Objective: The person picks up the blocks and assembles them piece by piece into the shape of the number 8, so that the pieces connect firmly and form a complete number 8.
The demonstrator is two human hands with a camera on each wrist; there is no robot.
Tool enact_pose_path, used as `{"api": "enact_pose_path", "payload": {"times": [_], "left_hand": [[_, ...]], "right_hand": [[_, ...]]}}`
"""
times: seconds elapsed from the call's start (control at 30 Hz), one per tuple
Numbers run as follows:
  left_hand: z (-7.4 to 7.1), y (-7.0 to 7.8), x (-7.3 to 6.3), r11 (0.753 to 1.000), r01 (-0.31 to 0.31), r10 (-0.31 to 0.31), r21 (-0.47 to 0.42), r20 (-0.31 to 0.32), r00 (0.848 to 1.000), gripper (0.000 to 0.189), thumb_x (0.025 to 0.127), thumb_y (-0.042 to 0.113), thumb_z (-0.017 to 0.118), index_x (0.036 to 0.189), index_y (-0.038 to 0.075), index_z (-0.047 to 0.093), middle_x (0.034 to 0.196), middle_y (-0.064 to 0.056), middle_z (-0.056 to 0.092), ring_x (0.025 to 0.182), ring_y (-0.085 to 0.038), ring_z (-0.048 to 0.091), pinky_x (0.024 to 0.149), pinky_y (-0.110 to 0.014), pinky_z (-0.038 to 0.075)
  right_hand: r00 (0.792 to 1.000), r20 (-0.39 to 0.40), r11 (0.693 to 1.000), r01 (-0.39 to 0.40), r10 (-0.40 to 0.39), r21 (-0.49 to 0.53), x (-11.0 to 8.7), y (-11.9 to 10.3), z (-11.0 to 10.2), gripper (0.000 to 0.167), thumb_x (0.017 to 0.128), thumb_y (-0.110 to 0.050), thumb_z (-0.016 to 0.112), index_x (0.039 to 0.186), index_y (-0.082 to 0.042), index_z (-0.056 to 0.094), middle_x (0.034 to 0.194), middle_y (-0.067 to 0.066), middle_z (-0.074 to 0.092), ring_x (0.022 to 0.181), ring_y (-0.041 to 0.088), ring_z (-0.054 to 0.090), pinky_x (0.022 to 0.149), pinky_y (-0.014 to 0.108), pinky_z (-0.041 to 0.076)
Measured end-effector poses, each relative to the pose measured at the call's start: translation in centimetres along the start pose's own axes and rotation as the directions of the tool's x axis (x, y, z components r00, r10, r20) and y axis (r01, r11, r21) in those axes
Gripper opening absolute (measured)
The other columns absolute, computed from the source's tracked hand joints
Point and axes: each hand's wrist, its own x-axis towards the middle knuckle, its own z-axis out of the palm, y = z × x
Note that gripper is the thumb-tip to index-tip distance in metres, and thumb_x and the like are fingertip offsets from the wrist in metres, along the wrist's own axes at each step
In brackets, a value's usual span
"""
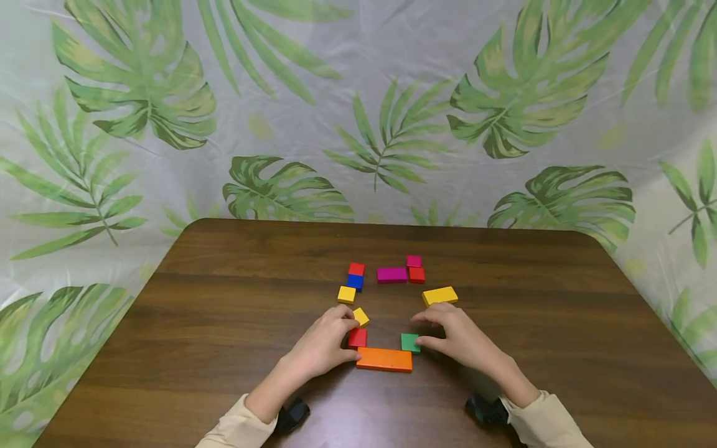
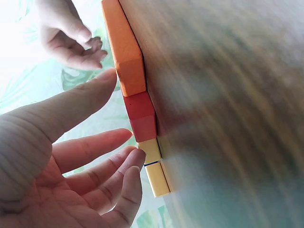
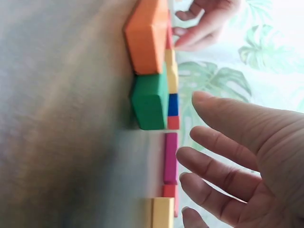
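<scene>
At lower centre, the orange block (image 1: 384, 359) lay crosswise between my spread left fingers (image 2: 92, 146), nearer, and parted right fingers (image 3: 223, 146).

Head view: softly lit, mostly crisp, with pale sheen on the near tabletop (image 1: 378, 407) and faint shadow below the right hand (image 1: 460, 335) | Left wrist view: overexposed toward white at upper left, smeared across the tabletop | Right wrist view: washed out at upper right, blurred at left

Your cream left sleeve (image 1: 238, 426) and right sleeve (image 1: 546, 420) show soft creases, chunky black devices (image 1: 294, 414) peek out beside both cuffs (image 1: 252, 407), and your left hand (image 1: 325, 342) and right hand (image 1: 462, 336) are bare!
</scene>
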Motion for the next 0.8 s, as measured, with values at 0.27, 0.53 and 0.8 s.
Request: {"api": "enact_pose_path", "payload": {"times": [0.27,0.53,0.8], "left_hand": [[0.0,0.0,-0.1,1.0,0.003,-0.003,0.004,0.003,1.0,0.043,0.072,0.028,0.081,0.104,0.002,0.069,0.106,-0.006,0.057,0.094,-0.018,0.053,0.085,-0.033,0.049],[-0.2,-0.1,0.1,1.0,0.0,0.0,0.009,0.005,1.0,0.044,0.072,0.029,0.08,0.105,0.002,0.069,0.106,-0.006,0.057,0.094,-0.018,0.053,0.085,-0.032,0.05],[0.0,-0.2,0.0,1.0,0.007,-0.007,0.005,0.012,1.0,0.043,0.072,0.029,0.081,0.104,0.002,0.069,0.105,-0.006,0.057,0.094,-0.018,0.053,0.085,-0.031,0.05]], "right_hand": [[0.999,-0.023,0.999,0.045,-0.045,-0.024,2.9,-0.2,-0.3,0.023,0.081,-0.018,0.072,0.103,-0.01,0.07,0.096,0.0,0.068,0.091,0.017,0.058,0.081,0.033,0.05],[0.989,0.099,0.985,0.124,-0.113,-0.117,7.5,-1.6,-0.3,0.02,0.082,-0.016,0.071,0.101,-0.009,0.071,0.095,0.001,0.069,0.092,0.017,0.06,0.085,0.036,0.052],[0.978,0.098,0.979,0.189,-0.182,-0.076,11.2,-2.8,0.7,0.018,0.083,-0.011,0.069,0.101,-0.007,0.071,0.094,0.005,0.068,0.089,0.019,0.059,0.081,0.031,0.052]]}}
